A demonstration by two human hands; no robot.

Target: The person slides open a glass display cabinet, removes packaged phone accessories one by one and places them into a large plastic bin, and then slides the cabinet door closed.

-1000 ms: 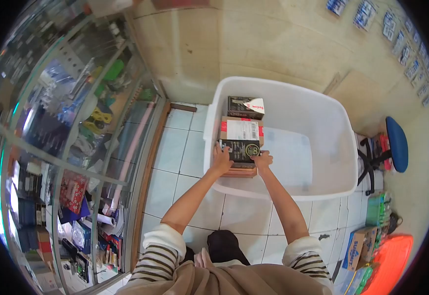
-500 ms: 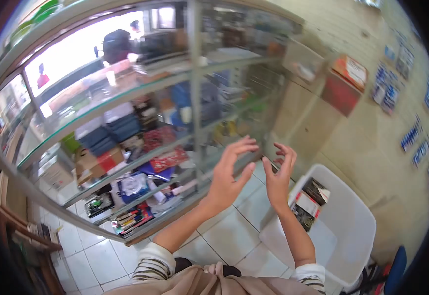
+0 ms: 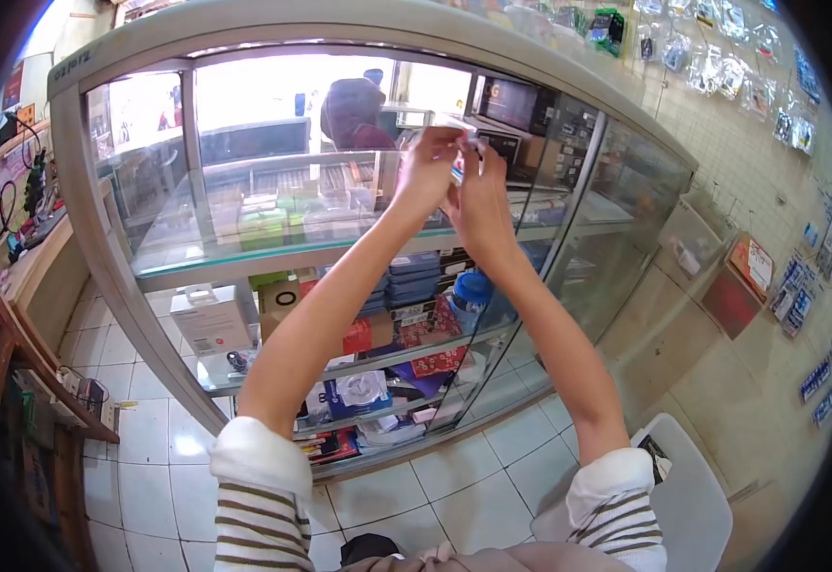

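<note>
Both arms reach up to the top part of the glass display case. My left hand and my right hand are close together, with fingers curled round a small white item that has some red and blue on it. Its shape is blurred and partly covered by the fingers. Beyond the hands are a dark screen and brown boxes. Stacked packages and a blue-lidded container lie on the shelf below.
The white tub stands at the lower right, a dark box inside it. Small packets hang on the right wall. A wooden bench lines the left side. Beyond the glass is a person in dark clothing.
The view has swung from the tub to the display case. My hands let go of the black box in the tub, moved apart through the air, and now hold the small white item higher up.
</note>
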